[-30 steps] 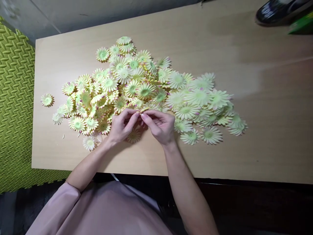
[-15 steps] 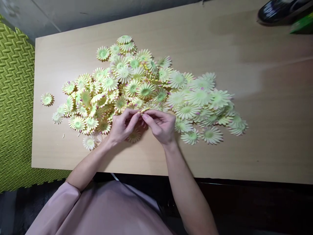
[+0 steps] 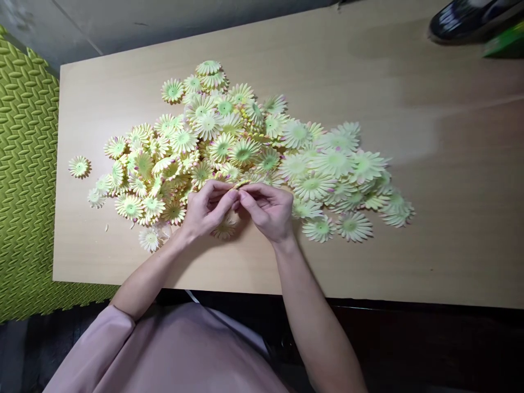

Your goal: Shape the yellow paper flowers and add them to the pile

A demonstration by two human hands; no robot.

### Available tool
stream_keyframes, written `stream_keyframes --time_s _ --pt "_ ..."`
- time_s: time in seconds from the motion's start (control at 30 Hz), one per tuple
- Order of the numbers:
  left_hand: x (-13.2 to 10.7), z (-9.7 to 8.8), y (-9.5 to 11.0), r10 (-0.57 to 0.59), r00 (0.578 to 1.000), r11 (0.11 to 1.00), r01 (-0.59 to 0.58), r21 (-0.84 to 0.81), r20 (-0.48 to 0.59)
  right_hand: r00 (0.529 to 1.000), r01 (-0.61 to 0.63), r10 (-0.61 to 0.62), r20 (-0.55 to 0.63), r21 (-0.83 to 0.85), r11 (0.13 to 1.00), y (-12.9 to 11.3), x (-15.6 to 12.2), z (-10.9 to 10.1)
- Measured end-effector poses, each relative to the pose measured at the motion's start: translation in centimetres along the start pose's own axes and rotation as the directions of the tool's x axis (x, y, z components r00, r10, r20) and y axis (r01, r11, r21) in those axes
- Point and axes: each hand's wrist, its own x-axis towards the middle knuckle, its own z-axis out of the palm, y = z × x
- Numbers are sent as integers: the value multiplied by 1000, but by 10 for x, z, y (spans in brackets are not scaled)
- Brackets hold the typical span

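Observation:
My left hand and my right hand meet at the near edge of a heap of artificial flower heads. Between the fingertips of both hands is a small yellow flower piece, seen edge-on and mostly covered by the fingers. Both thumbs press close together on its near side. Just below the hands, a single flower head lies in shadow on the table. The flowers have pale yellow petals, green centres and some pink tips.
The heap spreads over the wooden table, with paler flowers toward the right. One flower lies apart at the left. A black shoe and a green object are at the far right corner. Green foam matting borders the left side.
The thumbs and fingertips have shifted slightly around the yellow flower piece, which now shows less. The heap lies as before.

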Motion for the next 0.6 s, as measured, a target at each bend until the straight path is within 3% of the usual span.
stream_keyframes --time_s 0.33,0.6 --pt "-1 2 -10 127 992 979 -122 164 -17 999 43 -43 15 -23 999 -1 0 0" --pt "0 1 -10 80 995 987 -70 142 -67 999 -51 49 19 120 991 0 0 0"
